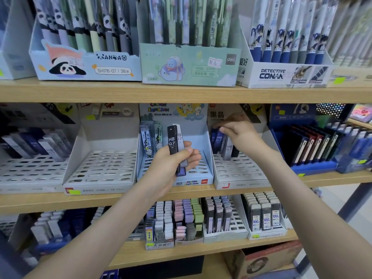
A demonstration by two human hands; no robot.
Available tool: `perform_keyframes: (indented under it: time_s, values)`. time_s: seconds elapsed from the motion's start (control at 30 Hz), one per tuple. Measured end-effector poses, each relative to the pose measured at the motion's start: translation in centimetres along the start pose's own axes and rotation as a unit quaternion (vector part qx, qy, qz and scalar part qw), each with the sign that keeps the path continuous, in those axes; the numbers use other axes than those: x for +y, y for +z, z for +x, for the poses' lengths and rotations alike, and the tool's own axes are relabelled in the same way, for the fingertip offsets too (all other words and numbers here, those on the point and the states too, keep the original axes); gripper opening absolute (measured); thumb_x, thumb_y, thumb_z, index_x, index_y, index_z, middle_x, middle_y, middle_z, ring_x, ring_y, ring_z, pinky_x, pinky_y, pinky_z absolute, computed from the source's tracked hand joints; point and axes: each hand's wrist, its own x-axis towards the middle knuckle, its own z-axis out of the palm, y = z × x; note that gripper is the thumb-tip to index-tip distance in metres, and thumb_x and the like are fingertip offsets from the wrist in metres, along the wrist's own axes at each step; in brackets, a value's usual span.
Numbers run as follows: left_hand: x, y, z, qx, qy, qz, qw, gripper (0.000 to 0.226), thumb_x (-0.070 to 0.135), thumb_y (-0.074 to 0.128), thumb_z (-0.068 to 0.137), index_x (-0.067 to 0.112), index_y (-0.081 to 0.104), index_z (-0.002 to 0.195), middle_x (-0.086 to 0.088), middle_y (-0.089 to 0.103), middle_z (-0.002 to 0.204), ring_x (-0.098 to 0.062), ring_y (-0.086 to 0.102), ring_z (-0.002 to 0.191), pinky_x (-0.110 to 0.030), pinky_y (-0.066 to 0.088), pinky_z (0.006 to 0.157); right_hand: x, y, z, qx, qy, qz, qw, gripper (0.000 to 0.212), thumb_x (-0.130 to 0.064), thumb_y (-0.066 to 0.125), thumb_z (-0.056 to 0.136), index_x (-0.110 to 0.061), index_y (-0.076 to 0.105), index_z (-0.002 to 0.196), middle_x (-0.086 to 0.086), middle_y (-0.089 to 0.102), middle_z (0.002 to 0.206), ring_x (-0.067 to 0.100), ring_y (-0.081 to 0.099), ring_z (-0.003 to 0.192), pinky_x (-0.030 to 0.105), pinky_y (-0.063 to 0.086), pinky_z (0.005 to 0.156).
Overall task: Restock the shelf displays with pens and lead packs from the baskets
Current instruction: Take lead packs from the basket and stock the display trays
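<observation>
Observer: Left hand [171,166] grip, entry one. Fingers and thumb are curled round a small bundle of lead packs, held upright in front of the Crayon Shin-chan tray [193,179]. Foremost is a black lead pack [172,140], label "HB 0.7" legible.

Checker: How many in the bundle?

Observer: Three can be told apart: the black one, a pale pack [180,137] touching it from behind, and a blue end [182,171] showing below the fingers. Whether there are more, cannot tell.

Checker: Right hand?

Observer: Right hand [240,135] reaches into the white display tray [237,174], next tray to the right on the same middle shelf [60,204]. Thumb and fingertips pinch the top of a blue lead pack [218,138] at the tray's back left corner.

Checker: Seated in a slot, or lifted?

Observer: Cannot tell; its foot is not clear. Just beside it to the right stands a grey pack [229,149], also marked "HB 0.7", and beyond that a dark pack [235,153], partly under the wrist. All three lean back a little.

Checker: Surroundings?

Observer: Upper shelf carries pen boxes, a panda box [84,67] at left and a Detective Conan box [281,75] at right. Lower shelf holds further trays of lead packs, among them a row marked "100" [265,216]. Below that, at right, a cardboard box [261,260].
</observation>
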Motion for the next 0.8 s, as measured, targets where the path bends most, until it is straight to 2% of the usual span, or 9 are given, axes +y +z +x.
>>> perform_keyframes:
  time_s: [0.1, 0.13, 0.23, 0.3, 0.4, 0.53, 0.63, 0.7, 0.8]
  values:
    - [-0.1, 0.0, 0.0, -0.003, 0.010, 0.017, 1.000, 0.013, 0.000, 0.054, 0.094, 0.007, 0.060, 0.103, -0.008, 0.073, 0.080, -0.015, 0.071, 0.073, -0.022, 0.057, 0.064, -0.3, 0.1, 0.1, 0.040, -0.007, 0.040, 0.998, 0.023, -0.021, 0.053, 0.097, -0.015, 0.067, 0.114, 0.001, 0.060, 0.105, 0.018, 0.051, 0.098, 0.016, 0.031, 0.074]
    - [-0.1, 0.0, 0.1, -0.004, 0.014, 0.022, 1.000, 0.013, 0.000, 0.054, 0.094, 0.007, 0.060, 0.104, -0.007, 0.073, 0.080, -0.016, 0.071, 0.074, -0.022, 0.058, 0.064, -0.4, 0.2, 0.3, 0.046, -0.009, 0.044, 0.998, 0.019, -0.020, 0.055, 0.096, -0.017, 0.068, 0.109, -0.001, 0.060, 0.101, 0.015, 0.050, 0.094, 0.015, 0.031, 0.071]
    - [-0.2, -0.2, 0.2, -0.007, 0.017, 0.026, 0.999, 0.013, 0.001, 0.054, 0.095, 0.008, 0.060, 0.104, -0.007, 0.073, 0.080, -0.016, 0.072, 0.075, -0.024, 0.059, 0.069, -0.2, 0.8, 1.2, 0.020, -0.006, 0.002, 1.000, 0.016, -0.021, 0.053, 0.096, -0.025, 0.068, 0.098, 0.004, 0.065, 0.107, 0.024, 0.056, 0.099, 0.030, 0.046, 0.084]
    - [-0.2, -0.3, 0.2, -0.011, 0.019, 0.025, 0.999, 0.012, 0.001, 0.054, 0.095, 0.008, 0.060, 0.103, -0.007, 0.073, 0.080, -0.017, 0.072, 0.075, -0.025, 0.059, 0.071, 0.0, 1.3, 1.2, 0.011, 0.000, -0.021, 1.000, 0.021, -0.023, 0.048, 0.098, -0.024, 0.068, 0.104, 0.009, 0.064, 0.111, 0.029, 0.056, 0.102, 0.039, 0.046, 0.091]
    - [-0.1, -0.5, 0.1, -0.025, 0.018, 0.024, 0.999, 0.013, 0.000, 0.054, 0.095, 0.006, 0.059, 0.105, -0.008, 0.073, 0.080, -0.017, 0.072, 0.074, -0.025, 0.059, 0.069, 0.2, 1.5, 0.7, 0.026, -0.027, -0.059, 0.998, 0.029, -0.025, 0.040, 0.101, -0.018, 0.065, 0.115, 0.010, 0.064, 0.116, 0.032, 0.052, 0.108, 0.038, 0.036, 0.098]
    - [0.0, -0.5, -0.4, -0.061, 0.004, 0.037, 0.997, 0.014, 0.002, 0.054, 0.095, 0.006, 0.060, 0.107, -0.004, 0.072, 0.078, -0.015, 0.070, 0.070, -0.028, 0.060, 0.071, 0.3, 1.8, -0.7, 0.017, -0.035, -0.160, 0.986, 0.037, -0.025, 0.030, 0.104, -0.023, 0.048, 0.136, 0.005, 0.055, 0.130, 0.027, 0.039, 0.118, 0.031, 0.019, 0.092]
    - [0.1, -0.4, -0.8, -0.082, -0.007, 0.066, 0.994, 0.011, 0.006, 0.055, 0.095, 0.008, 0.061, 0.104, 0.001, 0.070, 0.074, -0.011, 0.065, 0.063, -0.024, 0.057, 0.061, 0.3, 2.1, -2.1, 0.046, -0.067, -0.179, 0.981, 0.039, -0.025, 0.031, 0.103, -0.023, 0.043, 0.141, 0.000, 0.047, 0.140, 0.023, 0.031, 0.122, 0.030, 0.015, 0.087]
    - [0.1, -0.4, -1.0, -0.098, -0.017, 0.072, 0.992, 0.009, 0.008, 0.055, 0.095, 0.009, 0.060, 0.102, 0.002, 0.067, 0.072, -0.009, 0.060, 0.058, -0.021, 0.050, 0.052, -0.5, 1.8, -3.1, 0.085, -0.069, -0.103, 0.989, 0.038, -0.028, 0.037, 0.102, -0.020, 0.047, 0.138, 0.000, 0.048, 0.138, 0.022, 0.030, 0.124, 0.029, 0.016, 0.085]
    - [0.1, -0.1, -1.3, -0.136, -0.029, 0.077, 0.987, 0.006, 0.009, 0.053, 0.095, 0.008, 0.058, 0.099, 0.001, 0.064, 0.070, -0.009, 0.054, 0.053, -0.020, 0.043, 0.047, -3.3, 1.3, -5.2, 0.075, -0.075, 0.143, 0.984, 0.032, -0.035, 0.051, 0.096, -0.020, 0.060, 0.124, -0.006, 0.061, 0.118, 0.013, 0.042, 0.115, 0.030, 0.031, 0.092]
